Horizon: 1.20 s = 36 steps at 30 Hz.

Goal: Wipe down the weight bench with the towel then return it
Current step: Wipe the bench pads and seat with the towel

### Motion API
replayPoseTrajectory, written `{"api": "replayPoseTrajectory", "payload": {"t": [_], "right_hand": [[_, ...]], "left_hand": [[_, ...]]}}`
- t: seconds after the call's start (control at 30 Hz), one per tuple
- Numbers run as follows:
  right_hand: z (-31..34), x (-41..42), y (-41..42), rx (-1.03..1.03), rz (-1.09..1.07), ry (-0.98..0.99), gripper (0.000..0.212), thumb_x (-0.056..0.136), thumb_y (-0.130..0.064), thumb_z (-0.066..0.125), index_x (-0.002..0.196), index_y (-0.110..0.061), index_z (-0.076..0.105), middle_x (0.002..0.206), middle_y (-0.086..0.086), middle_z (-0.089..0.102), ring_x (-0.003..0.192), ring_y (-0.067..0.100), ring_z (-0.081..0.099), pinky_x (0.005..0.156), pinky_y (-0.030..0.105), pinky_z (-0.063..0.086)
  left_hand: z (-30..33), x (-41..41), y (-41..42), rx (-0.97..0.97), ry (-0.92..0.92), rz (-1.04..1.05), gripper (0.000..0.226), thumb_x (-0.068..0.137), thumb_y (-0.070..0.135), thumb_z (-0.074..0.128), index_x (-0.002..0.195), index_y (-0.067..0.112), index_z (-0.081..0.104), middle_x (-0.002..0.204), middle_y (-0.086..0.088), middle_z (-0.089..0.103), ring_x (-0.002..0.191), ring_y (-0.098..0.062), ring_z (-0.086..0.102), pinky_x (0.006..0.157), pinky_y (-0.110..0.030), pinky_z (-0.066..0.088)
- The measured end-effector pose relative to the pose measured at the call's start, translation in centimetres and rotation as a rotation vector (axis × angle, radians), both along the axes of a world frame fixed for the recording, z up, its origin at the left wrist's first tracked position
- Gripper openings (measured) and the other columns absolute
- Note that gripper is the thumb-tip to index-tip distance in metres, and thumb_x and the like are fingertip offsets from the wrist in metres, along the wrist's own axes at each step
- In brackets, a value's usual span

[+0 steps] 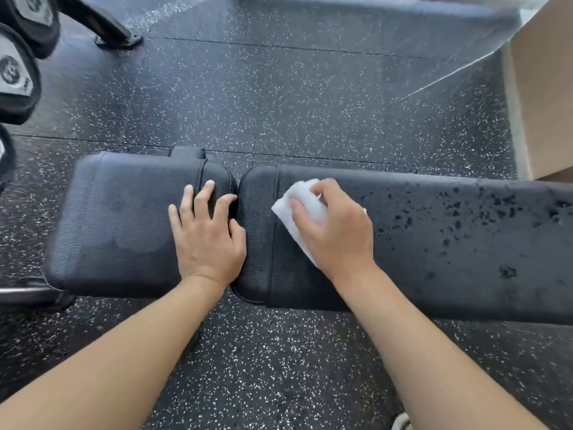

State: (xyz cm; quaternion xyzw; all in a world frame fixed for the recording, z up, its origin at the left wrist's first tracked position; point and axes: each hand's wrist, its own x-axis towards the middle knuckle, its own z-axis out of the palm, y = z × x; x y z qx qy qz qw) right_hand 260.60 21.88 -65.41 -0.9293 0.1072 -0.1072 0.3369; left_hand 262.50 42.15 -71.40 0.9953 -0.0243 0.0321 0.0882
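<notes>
Weight bench (434, 243): black padded, two pads with a gap between; lies across the speckled rubber floor (279, 103).
Towel (305, 212): white, folded, on the long pad near the gap, pressed under the right hand.
Right hand (336, 226): fingers curled over the towel, grasping it against the pad.
Left hand (207, 234): released, fingers spread flat on the short pad, beside the gap.
Long pad, right part: dark wet-looking spots.
Dumbbells (15, 72): upper left.
Cardboard box (542, 88): upper right.
</notes>
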Motion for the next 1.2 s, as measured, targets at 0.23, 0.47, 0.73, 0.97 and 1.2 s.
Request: {"api": "replayPoseTrajectory", "payload": {"t": [0.23,0.47,0.73,0.97,1.2], "right_hand": [[-5.1,10.3,2.2,-0.223,0.059,-0.008,0.031,0.097,-0.049,0.054,0.091,-0.019,0.061,0.087,-0.004,0.065,0.081,0.023,0.061,0.064,0.034,0.028],[-5.4,1.4,3.9,-0.191,0.131,-0.097,0.028,0.097,-0.041,0.055,0.077,-0.024,0.049,0.070,-0.005,0.052,0.061,0.017,0.052,0.062,0.041,0.038],[-5.4,4.3,-6.8,-0.390,0.004,-0.057,0.028,0.093,-0.043,0.061,0.082,-0.017,0.062,0.067,-0.001,0.060,0.063,0.027,0.061,0.056,0.031,0.032],[-4.7,10.7,1.4,-0.302,-0.035,0.050,0.021,0.095,-0.043,0.057,0.090,-0.022,0.059,0.089,0.001,0.069,0.083,0.029,0.066,0.065,0.034,0.024],[-5.5,6.7,2.9,-0.213,0.194,-0.160,0.023,0.089,-0.033,0.072,0.080,-0.017,0.058,0.073,-0.001,0.061,0.062,0.025,0.061,0.051,0.030,0.029]], "left_hand": [[-1.1,0.2,0.2,-0.017,-0.077,0.005,0.048,0.088,0.032,0.048,0.134,0.026,0.060,0.158,-0.008,0.043,0.152,-0.039,0.030,0.123,-0.062,0.019],[-1.7,0.2,0.3,0.007,-0.072,-0.003,0.050,0.090,0.030,0.045,0.137,0.024,0.059,0.159,-0.008,0.042,0.153,-0.039,0.028,0.123,-0.062,0.018],[-1.0,0.4,-0.1,0.013,-0.049,-0.001,0.051,0.088,0.030,0.046,0.136,0.020,0.060,0.157,-0.012,0.042,0.152,-0.043,0.028,0.122,-0.065,0.018],[-1.2,0.4,0.0,0.015,-0.057,-0.011,0.051,0.088,0.030,0.046,0.136,0.020,0.060,0.157,-0.012,0.042,0.151,-0.043,0.029,0.122,-0.065,0.019],[-1.5,0.5,0.3,0.021,-0.094,-0.036,0.050,0.088,0.027,0.047,0.134,0.015,0.062,0.155,-0.017,0.045,0.148,-0.048,0.032,0.117,-0.067,0.024]]}}
